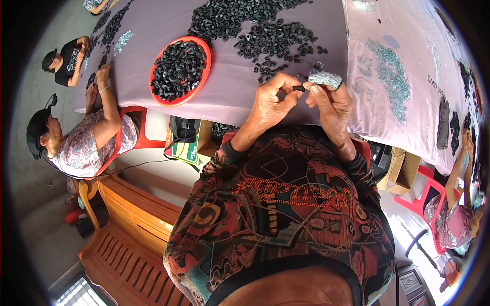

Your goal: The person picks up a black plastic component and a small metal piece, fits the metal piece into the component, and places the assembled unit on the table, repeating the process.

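Above the table's near edge, my two hands meet fingertip to fingertip. Between the thumb and index finger of my left hand [275,102] is a small black ribbed plastic piece [298,88]. The thumb of my right hand [334,104] presses toward its fingers right beside that piece; what they pinch is too small to make out. A grey-and-white knitted finger cover [325,78] is on my right index finger. Just beyond my hands lie loose black plastic pieces [275,41] in a wide heap and a few small shiny bluish bits [317,66].
A red round tray [207,66] full of black pieces stands to the left on the cloth-covered table [224,97]. Shiny bluish bits [390,76] spread at the right. Co-workers sit at both sides. Cardboard boxes [403,171] and an orange bench [138,204] are below the table.
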{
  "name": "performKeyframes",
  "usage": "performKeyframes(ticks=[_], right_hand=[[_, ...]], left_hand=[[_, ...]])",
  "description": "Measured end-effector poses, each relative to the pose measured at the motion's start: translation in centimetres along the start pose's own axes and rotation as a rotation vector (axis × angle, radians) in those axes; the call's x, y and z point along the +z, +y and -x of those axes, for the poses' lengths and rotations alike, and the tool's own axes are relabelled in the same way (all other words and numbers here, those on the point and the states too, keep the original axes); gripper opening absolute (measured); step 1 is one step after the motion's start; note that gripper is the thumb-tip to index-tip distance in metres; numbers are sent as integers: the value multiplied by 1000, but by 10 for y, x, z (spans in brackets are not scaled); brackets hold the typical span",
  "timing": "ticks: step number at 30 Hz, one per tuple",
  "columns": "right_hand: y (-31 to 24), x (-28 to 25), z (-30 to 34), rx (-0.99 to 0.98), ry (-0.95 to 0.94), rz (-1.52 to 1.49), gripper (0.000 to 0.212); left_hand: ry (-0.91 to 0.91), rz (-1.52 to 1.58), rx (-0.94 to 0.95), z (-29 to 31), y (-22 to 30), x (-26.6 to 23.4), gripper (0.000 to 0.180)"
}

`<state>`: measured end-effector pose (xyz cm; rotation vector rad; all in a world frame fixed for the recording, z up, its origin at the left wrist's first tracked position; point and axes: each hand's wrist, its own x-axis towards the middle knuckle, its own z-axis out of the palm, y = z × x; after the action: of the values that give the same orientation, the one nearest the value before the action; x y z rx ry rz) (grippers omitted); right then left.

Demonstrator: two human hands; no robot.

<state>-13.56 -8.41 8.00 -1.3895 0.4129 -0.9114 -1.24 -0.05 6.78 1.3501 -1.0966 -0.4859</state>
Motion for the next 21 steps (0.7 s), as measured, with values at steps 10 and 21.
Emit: performKeyframes(ticks=[10,21], right_hand=[[13,-9,3,118,-23,-52,14],[14,-12,5,124,-1,-54,14]], left_hand=[[53,366,-143,4,-13,5,12],[-79,266,-217,14,-10,6,13]])
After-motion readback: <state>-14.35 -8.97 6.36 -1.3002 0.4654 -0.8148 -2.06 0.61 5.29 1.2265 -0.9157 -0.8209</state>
